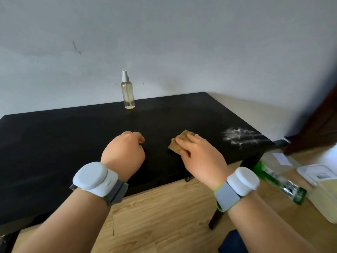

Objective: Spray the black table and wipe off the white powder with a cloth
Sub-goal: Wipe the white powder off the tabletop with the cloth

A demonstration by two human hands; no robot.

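Observation:
The black table (54,143) fills the middle of the head view. A smear of white powder (240,136) lies near its right front corner. A clear spray bottle (128,92) with a white nozzle stands upright at the table's back edge by the wall. My right hand (198,152) lies flat on a small brownish cloth (179,141) and presses it to the tabletop, left of the powder. My left hand (125,150) hovers over or rests on the table beside it with loosely curled fingers and holds nothing.
A white wall runs behind the table. The wooden floor (164,216) lies in front. To the right on the floor are a green-and-clear packet (280,183), a white-lidded plastic box (322,189) and a sheet of paper (283,158). A dark wooden panel (321,121) stands at the far right.

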